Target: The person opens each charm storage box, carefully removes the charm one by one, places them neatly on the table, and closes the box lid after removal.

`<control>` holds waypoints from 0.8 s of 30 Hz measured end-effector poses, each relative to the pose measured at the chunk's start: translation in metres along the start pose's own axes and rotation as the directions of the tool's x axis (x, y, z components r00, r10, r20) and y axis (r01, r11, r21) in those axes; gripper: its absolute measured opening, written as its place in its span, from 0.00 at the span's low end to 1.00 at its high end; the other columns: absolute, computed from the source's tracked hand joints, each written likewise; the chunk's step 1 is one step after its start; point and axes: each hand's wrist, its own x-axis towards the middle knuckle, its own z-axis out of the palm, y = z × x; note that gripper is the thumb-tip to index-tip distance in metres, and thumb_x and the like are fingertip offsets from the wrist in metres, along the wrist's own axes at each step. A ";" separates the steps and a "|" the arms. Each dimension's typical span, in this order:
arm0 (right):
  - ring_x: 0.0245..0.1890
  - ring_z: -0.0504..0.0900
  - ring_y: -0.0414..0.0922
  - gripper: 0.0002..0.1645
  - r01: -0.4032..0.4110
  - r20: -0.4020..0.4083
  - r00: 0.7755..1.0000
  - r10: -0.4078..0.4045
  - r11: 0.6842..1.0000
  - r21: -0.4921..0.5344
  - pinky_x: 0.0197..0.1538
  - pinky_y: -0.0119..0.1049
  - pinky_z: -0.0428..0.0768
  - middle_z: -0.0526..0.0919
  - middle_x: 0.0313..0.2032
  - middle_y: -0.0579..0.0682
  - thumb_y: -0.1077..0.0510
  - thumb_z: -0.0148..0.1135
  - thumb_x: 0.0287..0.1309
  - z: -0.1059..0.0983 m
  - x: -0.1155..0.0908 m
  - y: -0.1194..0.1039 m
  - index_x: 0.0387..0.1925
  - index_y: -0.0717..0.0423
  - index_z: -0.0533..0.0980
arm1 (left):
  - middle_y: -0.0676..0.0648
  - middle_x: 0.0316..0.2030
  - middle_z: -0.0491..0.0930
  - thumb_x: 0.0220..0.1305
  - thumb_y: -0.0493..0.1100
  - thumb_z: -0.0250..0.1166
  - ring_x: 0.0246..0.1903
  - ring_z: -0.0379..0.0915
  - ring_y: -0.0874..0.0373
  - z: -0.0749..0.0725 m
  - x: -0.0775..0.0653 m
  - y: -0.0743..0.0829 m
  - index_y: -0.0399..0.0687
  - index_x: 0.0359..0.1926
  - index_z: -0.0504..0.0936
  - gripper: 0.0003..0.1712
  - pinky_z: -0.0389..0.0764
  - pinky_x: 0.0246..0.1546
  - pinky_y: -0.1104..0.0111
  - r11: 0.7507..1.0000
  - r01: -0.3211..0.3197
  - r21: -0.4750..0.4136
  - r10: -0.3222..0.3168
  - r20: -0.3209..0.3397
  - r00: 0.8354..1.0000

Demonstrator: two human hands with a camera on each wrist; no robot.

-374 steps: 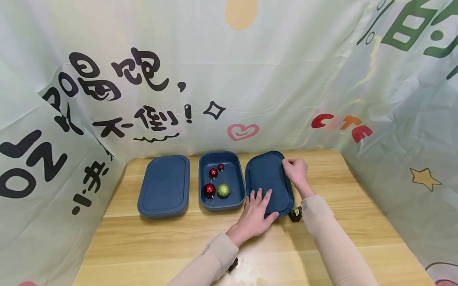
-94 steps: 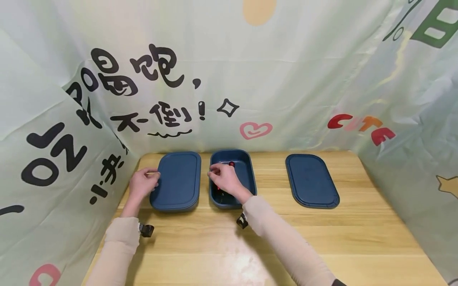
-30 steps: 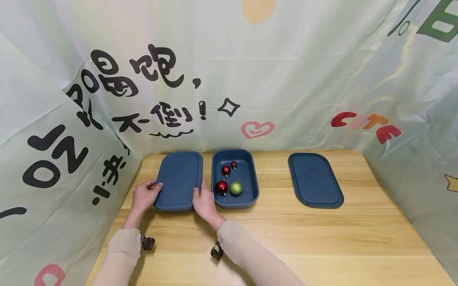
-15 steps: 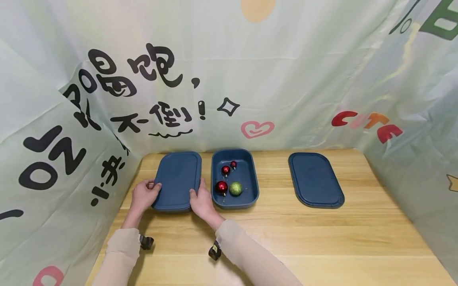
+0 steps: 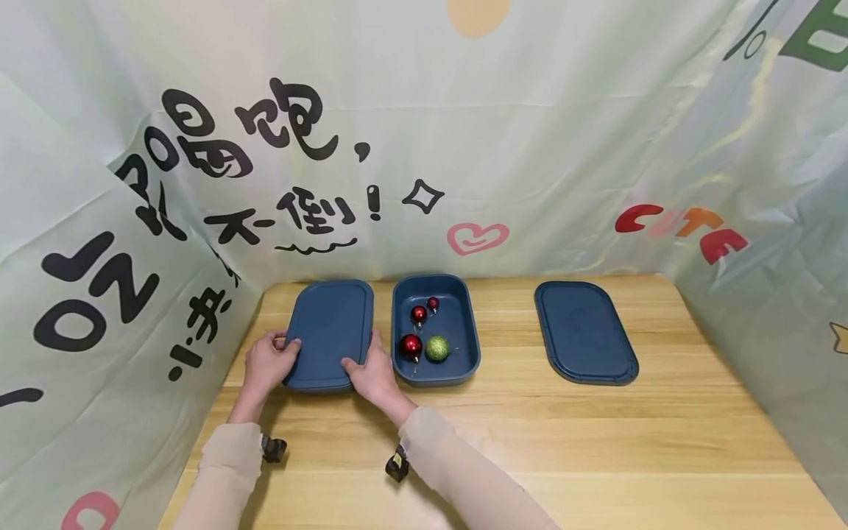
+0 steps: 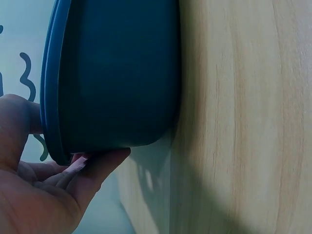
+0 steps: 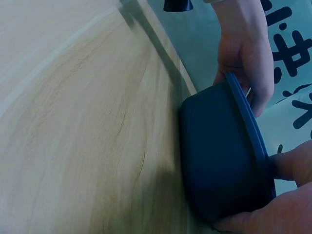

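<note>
A dark blue food container [image 5: 329, 331] with its lid on stands at the left of the table. My left hand [image 5: 268, 366] grips its left edge, thumb on the lid and fingers bent under the rim against the side wall [image 6: 117, 78]. Along the opposite edge my right hand [image 5: 376, 377] holds it, thumb on top of the lid and fingers down the side. Both hands show around the container [image 7: 219, 146] in the right wrist view. To its right stands an uncovered blue container [image 5: 469, 372] with red baubles [image 5: 411, 346] and a glittery green bauble [image 5: 436, 348] inside.
A loose blue lid [image 5: 586, 333] lies on the wooden table [image 5: 563, 442] at the right. Printed cloth [image 5: 563, 147] hangs around the back and sides, close to the table's edges.
Earlier both hands were on the now loose lid, which has moved right. Later the right hand left the uncovered container for the lidded one; its thumb has since slid left across that lid.
</note>
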 end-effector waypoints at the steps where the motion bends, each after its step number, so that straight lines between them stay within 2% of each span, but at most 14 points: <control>1: 0.74 0.71 0.63 0.54 0.002 -0.003 1.000 -0.002 1.000 0.001 0.75 0.54 0.71 0.69 0.73 0.74 0.56 0.68 0.69 0.000 0.000 0.000 0.81 0.71 0.47 | 0.29 0.52 0.84 0.74 0.49 0.62 0.53 0.80 0.35 0.000 0.000 0.000 0.31 0.65 0.77 0.29 0.73 0.58 0.44 1.000 0.001 0.006 -0.001 0.000 1.000; 9: 0.73 0.72 0.63 0.55 0.000 -0.014 1.000 0.000 1.000 -0.006 0.74 0.54 0.72 0.70 0.72 0.73 0.56 0.71 0.66 -0.001 0.000 -0.002 0.81 0.71 0.49 | 0.30 0.49 0.84 0.73 0.51 0.62 0.51 0.80 0.35 0.001 0.001 -0.001 0.33 0.63 0.77 0.29 0.73 0.56 0.45 1.000 -0.008 0.028 0.008 -0.017 1.000; 16: 0.71 0.74 0.63 0.57 0.006 -0.019 1.000 -0.006 1.000 -0.016 0.73 0.54 0.73 0.72 0.70 0.74 0.56 0.71 0.64 -0.002 0.001 -0.003 0.81 0.71 0.48 | 0.33 0.45 0.82 0.73 0.51 0.63 0.46 0.79 0.39 0.000 0.002 0.000 0.35 0.62 0.75 0.27 0.74 0.47 0.52 1.000 -0.007 0.021 0.007 -0.005 1.000; 24: 0.75 0.69 0.63 0.55 -0.014 0.012 1.000 0.015 1.000 -0.020 0.76 0.54 0.70 0.68 0.73 0.75 0.56 0.67 0.69 -0.004 0.000 -0.005 0.81 0.72 0.45 | 0.31 0.45 0.85 0.73 0.49 0.63 0.48 0.80 0.36 0.000 0.000 0.000 0.33 0.60 0.78 0.25 0.76 0.51 0.49 0.999 -0.023 0.024 0.023 -0.009 1.000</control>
